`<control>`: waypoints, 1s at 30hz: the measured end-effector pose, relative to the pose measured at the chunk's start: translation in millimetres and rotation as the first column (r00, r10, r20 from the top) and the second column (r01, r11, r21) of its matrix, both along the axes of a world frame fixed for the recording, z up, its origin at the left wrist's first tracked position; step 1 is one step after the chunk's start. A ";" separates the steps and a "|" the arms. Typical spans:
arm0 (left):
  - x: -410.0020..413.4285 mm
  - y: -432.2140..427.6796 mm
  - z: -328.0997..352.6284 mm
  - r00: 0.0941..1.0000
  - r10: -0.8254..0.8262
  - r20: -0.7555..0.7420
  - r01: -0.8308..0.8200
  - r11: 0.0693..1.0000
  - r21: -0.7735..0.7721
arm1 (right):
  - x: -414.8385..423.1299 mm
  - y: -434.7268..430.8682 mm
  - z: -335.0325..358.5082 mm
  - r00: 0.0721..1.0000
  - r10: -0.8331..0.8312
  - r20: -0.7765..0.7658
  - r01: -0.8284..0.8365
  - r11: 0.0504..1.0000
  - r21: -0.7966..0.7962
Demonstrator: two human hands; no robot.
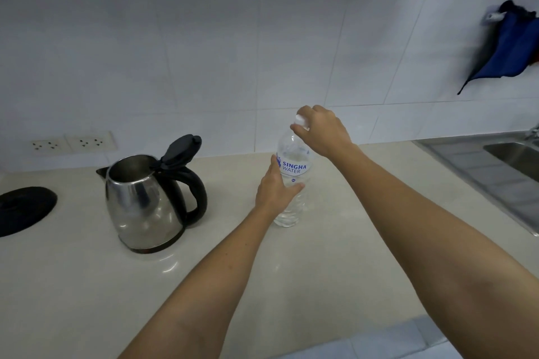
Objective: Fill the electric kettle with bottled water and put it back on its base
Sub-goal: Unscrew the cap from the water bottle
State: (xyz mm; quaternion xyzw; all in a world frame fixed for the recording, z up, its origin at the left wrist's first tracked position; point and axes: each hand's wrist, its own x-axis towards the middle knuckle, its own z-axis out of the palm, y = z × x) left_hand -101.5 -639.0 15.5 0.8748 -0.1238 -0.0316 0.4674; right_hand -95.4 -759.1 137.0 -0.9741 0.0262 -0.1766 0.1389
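A clear plastic water bottle (293,162) with a blue-lettered label stands upright on the pale counter (335,256). My left hand (275,188) wraps around its body below the label. My right hand (322,128) is closed over the white cap (302,120) at its top. To the left stands the steel electric kettle (143,207) with a black handle, its black lid (180,151) flipped up and open. It sits directly on the counter, apart from its round black base (24,208) at the far left.
Two wall sockets (73,143) are set in the white tiles behind the kettle. A steel sink (501,166) lies at the right end of the counter. A blue cloth (507,46) hangs on the wall above it.
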 end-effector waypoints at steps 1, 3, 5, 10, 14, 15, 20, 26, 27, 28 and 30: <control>1.2 -3.6 -3.7 1.000 0.019 -0.009 -0.019 0.999 -0.027 | 1.3 -1.2 -1.8 1.000 0.007 0.021 -0.007 1.000 0.011; 4.2 -9.5 -8.9 0.999 0.051 -0.016 -0.052 0.995 -0.080 | 3.7 -3.3 -5.4 0.998 0.019 0.064 -0.020 1.000 0.019; 7.6 -13.4 -11.4 0.997 0.080 -0.022 -0.083 0.989 -0.125 | 4.2 -3.8 -8.5 0.995 0.022 0.099 -0.024 1.000 0.019; 11.8 -14.1 -13.3 0.994 0.109 0.017 -0.106 0.983 -0.150 | 2.8 -2.8 -13.5 0.992 0.018 0.124 -0.029 0.996 0.087; 7.3 -5.7 -15.9 0.995 0.085 0.047 -0.077 0.986 -0.150 | -2.9 5.9 -15.3 0.994 0.028 0.104 -0.056 0.961 0.271; 4.8 -1.7 -15.9 0.995 0.081 0.054 -0.071 0.985 -0.158 | -5.3 9.6 -15.5 0.993 0.036 0.108 -0.066 0.955 0.288; -20.8 29.8 -12.7 0.989 0.086 0.118 -0.056 0.971 -0.231 | -23.0 34.3 -6.9 0.986 0.087 0.140 -0.127 0.941 0.312; -66.3 100.5 -9.1 0.977 0.127 0.172 -0.054 0.925 -0.376 | -57.4 108.5 20.6 0.958 0.216 0.188 -0.271 0.894 0.358; -76.6 116.1 -11.3 0.980 0.124 0.154 -0.051 0.911 -0.409 | -62.9 126.2 23.1 0.955 0.219 0.201 -0.282 0.885 0.371; -87.7 132.5 -13.6 0.983 0.124 0.135 -0.055 0.903 -0.427 | -69.1 144.9 25.4 0.953 0.214 0.215 -0.284 0.876 0.390; -106.6 164.5 -17.2 0.984 0.139 0.112 -0.077 0.898 -0.434 | -78.7 182.5 28.0 0.953 0.197 0.231 -0.281 0.860 0.425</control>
